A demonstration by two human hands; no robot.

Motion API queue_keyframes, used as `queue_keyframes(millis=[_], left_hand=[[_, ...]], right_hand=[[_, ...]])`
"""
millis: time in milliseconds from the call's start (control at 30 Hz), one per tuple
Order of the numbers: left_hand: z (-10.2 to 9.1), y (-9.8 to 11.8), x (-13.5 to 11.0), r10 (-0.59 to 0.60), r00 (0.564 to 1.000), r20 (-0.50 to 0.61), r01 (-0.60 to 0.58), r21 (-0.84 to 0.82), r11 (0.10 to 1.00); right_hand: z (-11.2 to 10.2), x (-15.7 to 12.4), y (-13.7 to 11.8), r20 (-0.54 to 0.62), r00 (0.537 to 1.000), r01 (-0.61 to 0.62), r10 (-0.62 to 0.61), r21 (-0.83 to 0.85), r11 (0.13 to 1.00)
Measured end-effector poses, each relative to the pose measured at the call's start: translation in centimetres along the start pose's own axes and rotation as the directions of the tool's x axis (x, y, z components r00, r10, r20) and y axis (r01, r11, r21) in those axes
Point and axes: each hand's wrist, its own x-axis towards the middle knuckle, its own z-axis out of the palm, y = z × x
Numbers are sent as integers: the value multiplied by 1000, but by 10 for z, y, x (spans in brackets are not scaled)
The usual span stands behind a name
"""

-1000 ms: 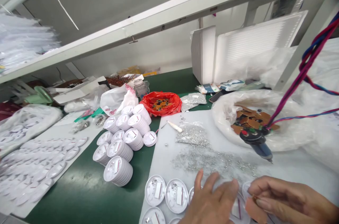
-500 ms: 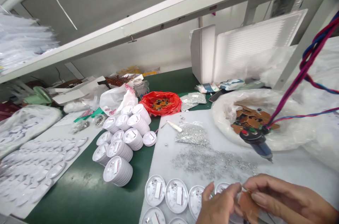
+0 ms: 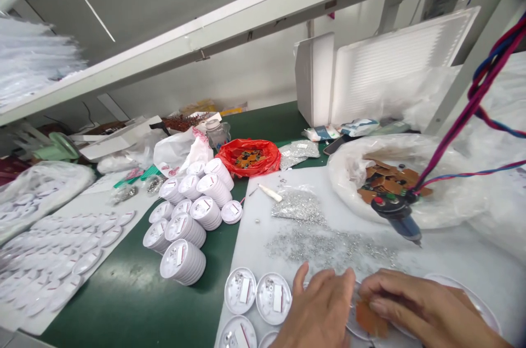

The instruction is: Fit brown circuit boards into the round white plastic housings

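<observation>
Being pinched by the curled fingers of the right hand [image 3: 427, 304] is a brown board [image 3: 371, 318], held over a white plastic disc [image 3: 356, 321] — the left hand [image 3: 316, 309] is kept just beside it, fingers spread wide. Four more discs [image 3: 273, 298] are laid out nearby, with white strips whose wording can't be read, and about a dozen disc stacks [image 3: 183, 262] are piled on the green mat [image 3: 123, 293] — silver glitter [image 3: 329, 249] is scattered above the hands.
</observation>
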Motion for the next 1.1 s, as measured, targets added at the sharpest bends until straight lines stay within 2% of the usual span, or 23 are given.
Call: queue_keyframes(millis=[100,233,300,467,767,933,1033,1100], left_hand=[[-10,1,3,36,999,22,-36,-28,999],[-8,1,9,12,999,32,-9,-105,994],[-9,3,13,-28,999,40,32,-112,993],[-16,8,20,-118,991,64,125,-119,985],[-9,8,19,-124,992,36,128,-147,981],[-6,7,18,-110,994,0,108,-146,983],[-1,3,14,-91,995,-47,86,-96,992],[7,-2,10,-34,996,-81,33,-5,999]], right_hand=[[2,1,-1,39,999,-16,13,81,997],[2,0,-1,42,997,-65,60,131,989],[1,2,-1,31,998,-59,57,69,996],[6,9,4,118,993,-19,30,-95,995],[12,9,18,91,996,33,-23,-110,993],[15,10,24,134,991,48,-25,-170,984],[20,10,26,110,992,85,-60,-245,966],[23,10,26,61,994,102,-87,-301,948]])
